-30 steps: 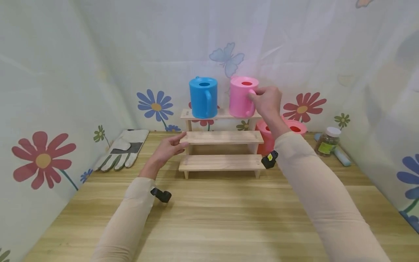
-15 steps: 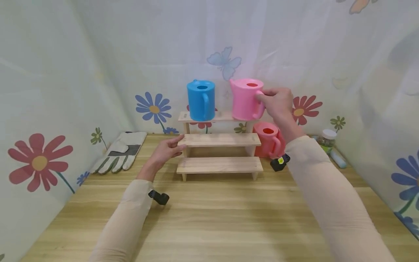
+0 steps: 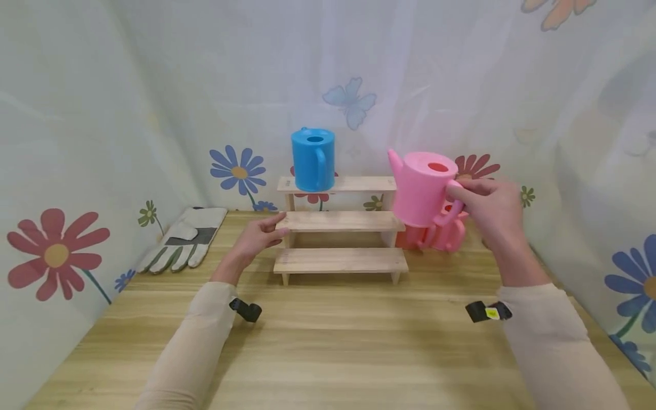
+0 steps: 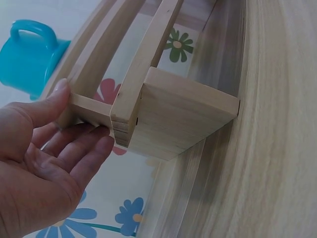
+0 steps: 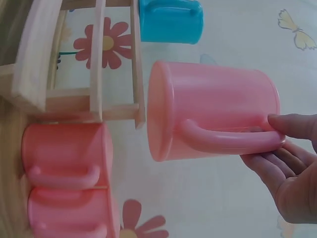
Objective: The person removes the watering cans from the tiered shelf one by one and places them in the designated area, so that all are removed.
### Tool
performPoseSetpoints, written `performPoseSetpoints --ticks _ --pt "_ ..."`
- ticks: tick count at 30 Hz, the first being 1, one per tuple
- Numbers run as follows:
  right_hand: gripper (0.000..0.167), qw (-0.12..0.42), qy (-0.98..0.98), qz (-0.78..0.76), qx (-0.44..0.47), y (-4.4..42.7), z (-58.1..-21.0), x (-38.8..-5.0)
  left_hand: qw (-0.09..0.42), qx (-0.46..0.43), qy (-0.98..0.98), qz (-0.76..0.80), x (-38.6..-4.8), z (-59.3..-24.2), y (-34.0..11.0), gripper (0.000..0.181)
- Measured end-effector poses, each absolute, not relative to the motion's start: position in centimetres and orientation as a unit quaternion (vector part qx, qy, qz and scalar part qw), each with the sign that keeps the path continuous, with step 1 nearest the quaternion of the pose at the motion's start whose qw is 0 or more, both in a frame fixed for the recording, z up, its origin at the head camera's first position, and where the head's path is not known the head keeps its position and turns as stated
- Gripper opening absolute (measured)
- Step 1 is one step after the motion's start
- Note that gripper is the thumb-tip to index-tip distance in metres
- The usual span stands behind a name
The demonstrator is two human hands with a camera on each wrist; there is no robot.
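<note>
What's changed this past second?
The right hand, still gripping the pink jug, has carried it rightward and lower in the head view, away from the top step. Unchanged: the blue jug on that step, the left hand holding the left end of the middle step.

I count one blue jug (image 3: 312,165) and three pink jugs (image 3: 422,191), four altogether. There's one wooden stand (image 3: 338,220) with three steps (image 3: 340,259), on one table (image 3: 333,341). I see one work glove (image 3: 187,239); whether another lies beneath, I can't tell. One left hand (image 3: 256,236), one right hand (image 3: 496,213), two sleeves (image 3: 189,347) and two small black devices (image 3: 246,310).
</note>
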State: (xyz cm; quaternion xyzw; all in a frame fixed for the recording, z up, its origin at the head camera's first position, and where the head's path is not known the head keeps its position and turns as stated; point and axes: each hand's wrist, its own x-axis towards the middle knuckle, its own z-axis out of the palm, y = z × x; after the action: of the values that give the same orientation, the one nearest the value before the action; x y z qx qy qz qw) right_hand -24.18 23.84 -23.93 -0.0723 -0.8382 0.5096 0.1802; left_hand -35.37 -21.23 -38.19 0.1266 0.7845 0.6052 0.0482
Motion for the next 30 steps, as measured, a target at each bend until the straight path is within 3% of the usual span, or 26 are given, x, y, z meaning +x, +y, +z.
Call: performPoseSetpoints --ticks 7,13,22,30 --pt "0.063 0.177 -0.866 0.464 -0.064 26.7 -25.7 -19.8 0.043 0.131 0.791 0.596 -35.5 -38.5 -21.2 0.063" --pt "0.064 0.149 -0.894 0.418 -0.061 28.0 -27.2 -18.0 0.046 0.133 0.79 0.596 -35.6 -38.5 -21.2 0.065" --pt "0.076 0.081 -0.91 0.397 -0.089 28.5 -31.4 -18.8 0.049 0.129 0.784 0.605 -35.4 -38.3 -21.4 0.062" --pt "0.064 0.104 -0.896 0.422 -0.092 27.9 -34.1 -20.4 0.049 0.124 0.784 0.607 -35.7 -38.6 -21.3 0.062"
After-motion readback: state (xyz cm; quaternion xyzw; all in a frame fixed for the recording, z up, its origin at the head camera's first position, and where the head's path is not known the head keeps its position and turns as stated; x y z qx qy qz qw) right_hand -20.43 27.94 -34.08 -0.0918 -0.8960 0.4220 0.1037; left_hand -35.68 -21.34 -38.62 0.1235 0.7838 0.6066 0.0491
